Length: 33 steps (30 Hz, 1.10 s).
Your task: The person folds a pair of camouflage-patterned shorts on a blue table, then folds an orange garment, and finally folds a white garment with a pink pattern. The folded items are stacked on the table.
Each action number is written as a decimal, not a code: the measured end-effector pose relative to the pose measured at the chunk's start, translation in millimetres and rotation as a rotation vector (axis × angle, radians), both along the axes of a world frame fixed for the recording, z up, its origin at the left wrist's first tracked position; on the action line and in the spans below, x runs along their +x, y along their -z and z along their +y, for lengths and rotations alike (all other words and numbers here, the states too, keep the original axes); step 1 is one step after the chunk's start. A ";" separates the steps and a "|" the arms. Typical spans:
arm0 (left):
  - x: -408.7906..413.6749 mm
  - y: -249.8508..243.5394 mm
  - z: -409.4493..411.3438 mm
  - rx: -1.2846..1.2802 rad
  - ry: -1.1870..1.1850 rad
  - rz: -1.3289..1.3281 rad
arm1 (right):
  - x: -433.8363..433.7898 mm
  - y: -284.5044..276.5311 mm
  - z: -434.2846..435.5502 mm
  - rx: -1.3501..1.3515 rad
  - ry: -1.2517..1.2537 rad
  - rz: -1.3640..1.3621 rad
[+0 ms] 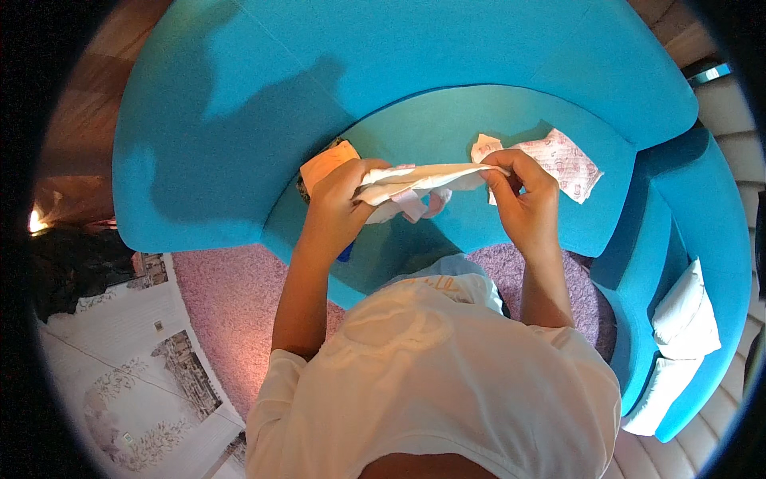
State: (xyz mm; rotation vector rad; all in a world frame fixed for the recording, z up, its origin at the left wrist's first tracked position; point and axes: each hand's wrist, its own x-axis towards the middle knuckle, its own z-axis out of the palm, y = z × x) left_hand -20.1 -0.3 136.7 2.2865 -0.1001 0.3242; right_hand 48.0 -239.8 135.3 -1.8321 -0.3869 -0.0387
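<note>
A soft white cloth piece (431,176) with a pale pink strap (409,205) hangs stretched between my two hands above the sofa seat. My left hand (342,194) grips its left end. At the other end, my right hand (522,197) pinches the edge between thumb and fingers. Behind my right hand lies a white quilted cloth (562,163) with a pink print, next to a small cream fabric piece (486,145). An orange, flat item (328,163) rests on the seat beyond my left hand, partly covered by it. A small blue object (345,252) shows below my left wrist.
The curved turquoise sofa seat (413,126) lies before me, with its tall backrest (443,48) behind. At right, another turquoise seat (706,209) bears white cushions (687,317). A pink shaggy rug (227,299) covers the floor. Printed grey-white flooring (137,371) is at left.
</note>
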 end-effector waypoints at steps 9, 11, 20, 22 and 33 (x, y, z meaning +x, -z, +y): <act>71.4 79.6 25.8 0.065 -0.016 0.085 | 53.5 64.5 16.5 -0.027 0.023 -0.031; 87.7 94.5 26.7 0.048 -0.029 0.095 | 65.7 67.0 19.9 -0.040 0.072 -0.071; 138.2 44.5 14.2 0.164 0.036 -0.402 | 93.3 60.1 16.2 0.112 0.235 -0.403; 132.9 53.9 15.7 0.175 0.090 -0.408 | 86.4 68.3 13.4 0.049 0.217 -0.466; 43.0 328.6 45.4 0.235 0.229 0.150 | -31.4 319.2 31.7 -0.333 0.021 0.125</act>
